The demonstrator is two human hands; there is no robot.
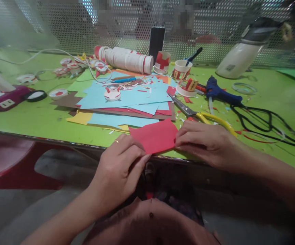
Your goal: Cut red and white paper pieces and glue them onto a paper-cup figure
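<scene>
A piece of red paper (157, 136) lies at the front edge of the green table, stretched between my two hands. My left hand (124, 163), with a ring on one finger, pinches its lower left corner between thumb and fingers. At the right edge of the sheet, my right hand (201, 141) is closed on the paper. Just beyond that hand lie scissors (203, 117) with yellow handles, blades pointing to the upper left. Behind the red paper is a stack of coloured sheets (137, 95), with paper scraps and a small white-and-red paper cup piece (112, 94) on top.
A blue glue gun (221, 93) with a black cord sits at the right. Farther back stand a bottle (242, 54), paper cups (182, 69), a phone (156, 41) and a row of nested cups (127, 59). A purple power strip (6, 97) lies left. A red chair (12, 160) stands below.
</scene>
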